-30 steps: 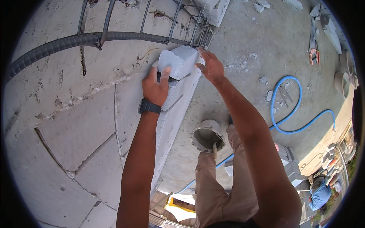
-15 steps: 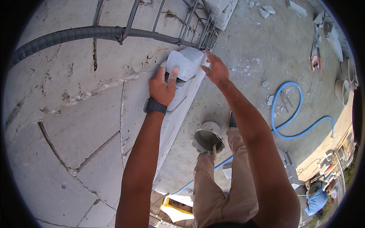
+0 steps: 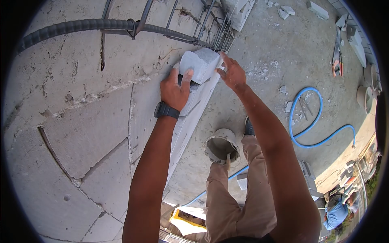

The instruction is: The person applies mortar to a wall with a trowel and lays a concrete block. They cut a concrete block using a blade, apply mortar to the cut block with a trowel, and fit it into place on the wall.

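Note:
A pale grey concrete block [image 3: 199, 67], cut with slanted faces, sits on top of the wall course [image 3: 190, 99], below the rebar. My left hand [image 3: 175, 90], with a dark watch [image 3: 166, 110] at its wrist, grips the block's near left side, thumb pressed on its face. At the block's right end is my right hand [image 3: 233, 73], its fingertips and thumb against the edge. The underside of the block is in shadow, and a dark gap shows beneath it near my left thumb.
Ribbed rebar [image 3: 81, 26] crosses the wall beyond the block. On the floor are a mortar bucket [image 3: 222, 135] near my legs, a coiled blue hose [image 3: 292, 117], a handsaw [image 3: 337, 52] and rubble. A person in a blue shirt [image 3: 336, 214] is at lower right.
The view has shifted slightly, so the rebar appears higher. Both hands remain at the block, which shows little or no movement along the wall.

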Demonstrator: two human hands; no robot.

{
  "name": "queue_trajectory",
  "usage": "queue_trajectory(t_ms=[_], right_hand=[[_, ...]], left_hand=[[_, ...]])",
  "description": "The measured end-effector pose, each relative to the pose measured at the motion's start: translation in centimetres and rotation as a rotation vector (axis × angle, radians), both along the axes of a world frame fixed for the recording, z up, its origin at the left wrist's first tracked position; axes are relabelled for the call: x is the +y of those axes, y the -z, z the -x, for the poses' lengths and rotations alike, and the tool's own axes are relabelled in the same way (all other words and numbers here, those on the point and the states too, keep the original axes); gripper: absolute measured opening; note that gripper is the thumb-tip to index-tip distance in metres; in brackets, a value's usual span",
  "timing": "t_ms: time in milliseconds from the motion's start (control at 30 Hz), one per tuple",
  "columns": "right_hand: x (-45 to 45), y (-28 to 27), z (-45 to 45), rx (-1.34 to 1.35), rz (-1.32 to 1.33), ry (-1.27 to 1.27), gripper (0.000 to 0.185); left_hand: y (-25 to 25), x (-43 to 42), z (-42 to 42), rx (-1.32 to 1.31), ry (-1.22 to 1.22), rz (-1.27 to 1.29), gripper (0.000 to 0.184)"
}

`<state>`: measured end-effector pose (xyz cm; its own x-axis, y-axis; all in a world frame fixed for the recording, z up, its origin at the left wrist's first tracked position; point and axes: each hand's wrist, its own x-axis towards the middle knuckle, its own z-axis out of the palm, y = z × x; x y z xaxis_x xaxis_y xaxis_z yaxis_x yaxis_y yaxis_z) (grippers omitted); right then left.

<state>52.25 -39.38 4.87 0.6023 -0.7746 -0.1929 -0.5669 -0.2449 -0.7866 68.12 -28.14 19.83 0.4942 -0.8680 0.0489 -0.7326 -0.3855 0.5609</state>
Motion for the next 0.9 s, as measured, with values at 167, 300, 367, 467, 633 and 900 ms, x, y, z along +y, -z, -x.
queue_trajectory(t_ms=[167, 300, 367, 467, 633, 900], right_hand=[[0.09, 0.34, -0.04, 0.002, 0.001, 0.007, 0.070], [0.07, 0.15, 0.03, 0.008, -0.014, 0.008, 0.070], [0.02, 0.06, 0.02, 0.004, -0.023, 0.007, 0.069], [0.02, -0.02, 0.04, -0.006, -0.014, 0.007, 0.070], [0.01, -0.12, 0.09, -0.003, -0.032, 0.008, 0.071], [0.06, -0.13, 0.05, 0.001, -0.028, 0.014, 0.070]], left_hand=[[0.10, 0.13, -0.07, -0.049, 0.020, -0.033, 0.039], [0.18, -0.03, 0.11, -0.040, 0.033, 0.027, 0.035], [0.35, 0.04, -0.04, -0.091, 0.060, 0.018, 0.043], [0.33, 0.04, -0.08, -0.073, 0.067, 0.014, 0.045], [0.32, 0.06, -0.12, -0.066, 0.061, -0.009, 0.044], [0.12, 0.18, -0.07, -0.035, 0.035, -0.108, 0.044]])
